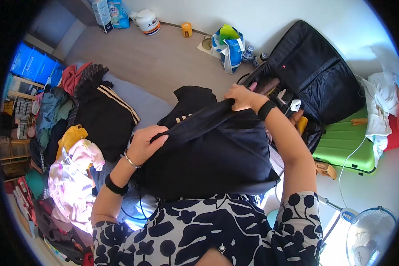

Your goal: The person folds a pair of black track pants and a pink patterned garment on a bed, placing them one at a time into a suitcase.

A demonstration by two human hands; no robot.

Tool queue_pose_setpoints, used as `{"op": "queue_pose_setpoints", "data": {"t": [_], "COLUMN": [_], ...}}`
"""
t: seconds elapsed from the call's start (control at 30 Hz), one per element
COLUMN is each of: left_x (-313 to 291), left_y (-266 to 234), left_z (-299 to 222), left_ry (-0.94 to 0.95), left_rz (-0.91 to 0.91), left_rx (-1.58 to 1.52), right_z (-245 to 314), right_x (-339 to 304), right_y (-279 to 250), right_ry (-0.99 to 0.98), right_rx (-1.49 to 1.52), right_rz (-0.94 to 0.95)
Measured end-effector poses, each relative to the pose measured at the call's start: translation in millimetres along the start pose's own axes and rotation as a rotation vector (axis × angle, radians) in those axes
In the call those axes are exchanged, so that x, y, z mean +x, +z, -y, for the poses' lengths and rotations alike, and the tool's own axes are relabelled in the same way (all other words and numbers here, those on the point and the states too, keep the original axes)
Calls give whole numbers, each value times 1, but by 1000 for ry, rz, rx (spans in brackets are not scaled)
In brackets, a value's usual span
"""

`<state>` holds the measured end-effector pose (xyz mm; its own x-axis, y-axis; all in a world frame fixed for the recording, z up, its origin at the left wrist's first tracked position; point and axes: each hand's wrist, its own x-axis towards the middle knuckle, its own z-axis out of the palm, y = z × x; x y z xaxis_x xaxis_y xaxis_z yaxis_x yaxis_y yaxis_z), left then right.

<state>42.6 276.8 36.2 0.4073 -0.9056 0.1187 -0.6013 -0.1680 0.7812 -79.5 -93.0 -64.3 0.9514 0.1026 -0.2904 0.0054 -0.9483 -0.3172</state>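
A black garment [204, 162] is stretched between my two hands in front of my body, its kind unclear. My left hand [147, 144] pinches one end of its folded upper edge. Higher up and to the right, my right hand [246, 98] grips the other end of that edge. The lower part hangs down towards my lap. Just beyond it, black cloth [193, 99] with short pale stripes shows; whether it belongs to the same garment I cannot tell.
Piled clothes lie at left, including a black striped garment [106, 111] and a pink one [75, 177]. An open black suitcase [317, 66] with items inside stands at right, beside a green case [346, 142]. A fan [371, 235] is at lower right; a blue-white bag [229, 51] is by the wall.
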Motion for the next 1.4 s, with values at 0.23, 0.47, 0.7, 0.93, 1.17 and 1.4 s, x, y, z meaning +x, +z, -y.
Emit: {"op": "queue_pose_setpoints", "data": {"t": [0.23, 0.47, 0.7, 0.93, 1.17, 1.4], "left_x": [-18, -31, -44, -67, -71, -82], "left_y": [-7, 12, 7, 6, -4, -13], "left_z": [-18, -32, -37, -39, -44, -52], "left_ry": [114, 272, 280, 284, 185, 215], "left_rz": [158, 318, 333, 523, 514, 485], "left_rx": [140, 249, 250, 266, 236, 287], "right_z": [12, 46, 58, 108, 116, 128], "right_x": [-98, -161, -222, -278, -308, -317], "right_y": [-48, -56, -50, 48, 75, 71], "right_ry": [-121, 67, 144, 195, 304, 278], "right_rx": [-105, -369, -392, -68, 128, 132], "right_rz": [-450, -529, -469, 22, -297, -262]}}
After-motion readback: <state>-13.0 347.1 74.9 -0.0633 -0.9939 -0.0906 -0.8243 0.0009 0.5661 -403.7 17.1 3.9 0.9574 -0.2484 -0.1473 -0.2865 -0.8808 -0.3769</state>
